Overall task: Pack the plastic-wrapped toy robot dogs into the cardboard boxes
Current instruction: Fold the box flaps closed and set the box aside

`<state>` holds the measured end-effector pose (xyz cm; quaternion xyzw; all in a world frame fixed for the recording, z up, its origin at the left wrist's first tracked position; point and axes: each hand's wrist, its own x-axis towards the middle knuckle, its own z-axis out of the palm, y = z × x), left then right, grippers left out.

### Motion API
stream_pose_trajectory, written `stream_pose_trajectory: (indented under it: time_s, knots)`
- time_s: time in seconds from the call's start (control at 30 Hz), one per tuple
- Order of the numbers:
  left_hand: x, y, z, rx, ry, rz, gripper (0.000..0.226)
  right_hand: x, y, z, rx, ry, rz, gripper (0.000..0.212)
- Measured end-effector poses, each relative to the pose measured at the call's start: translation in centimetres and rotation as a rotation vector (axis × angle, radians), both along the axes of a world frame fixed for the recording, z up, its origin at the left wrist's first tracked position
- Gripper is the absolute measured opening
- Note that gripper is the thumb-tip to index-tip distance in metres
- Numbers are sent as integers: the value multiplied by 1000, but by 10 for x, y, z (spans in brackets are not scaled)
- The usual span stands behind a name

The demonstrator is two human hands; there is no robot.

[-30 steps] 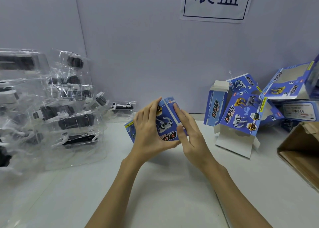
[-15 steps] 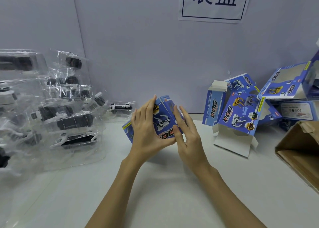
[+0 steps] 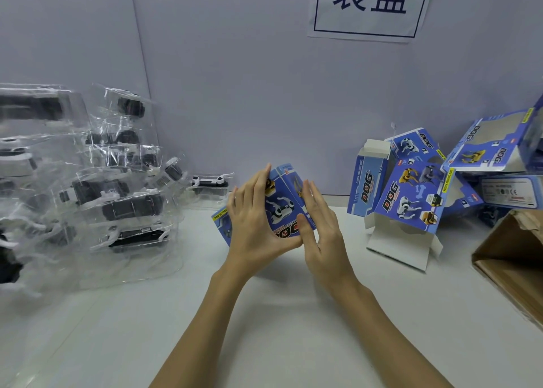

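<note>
Above the middle of the white table [image 3: 279, 329], a blue printed box [image 3: 280, 208] was held up between both hands, its dog picture facing the camera. The left hand [image 3: 254, 226] gripped it from the left, fingers laid over the front face and thumb hooked beneath the lower edge. The right hand [image 3: 321, 231] pressed flat against the box's right side, fingers straight and together. Left of the held box lay a heap of plastic-wrapped toy dogs [image 3: 88, 187], with one wrapped dog [image 3: 210, 183] lying apart just behind the box by the wall. Right of the box stood a cluster of empty blue boxes [image 3: 411, 199], and beyond them a brown carton [image 3: 511, 258]. A paper sign [image 3: 370, 5] hung on the wall above.
</note>
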<state>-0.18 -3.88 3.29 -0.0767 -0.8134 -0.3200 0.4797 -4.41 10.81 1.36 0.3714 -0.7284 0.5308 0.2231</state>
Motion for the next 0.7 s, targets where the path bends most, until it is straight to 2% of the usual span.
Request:
stream_pose_trajectory:
  time_s: [0.13, 0.2, 0.33, 0.7]
  knots:
    - [4, 4, 1, -105, -25, -2, 109, 0, 3, 4, 80, 79, -78, 66]
    - [3, 11, -1, -152, -37, 0, 108, -1, 7, 5, 60, 26, -35, 68]
    - [4, 15, -2, -157, -46, 4, 108, -1, 9, 6, 48, -20, -7, 64]
    - [1, 15, -6, -164, -16, 24, 107, -2, 6, 4, 50, 58, -48, 61]
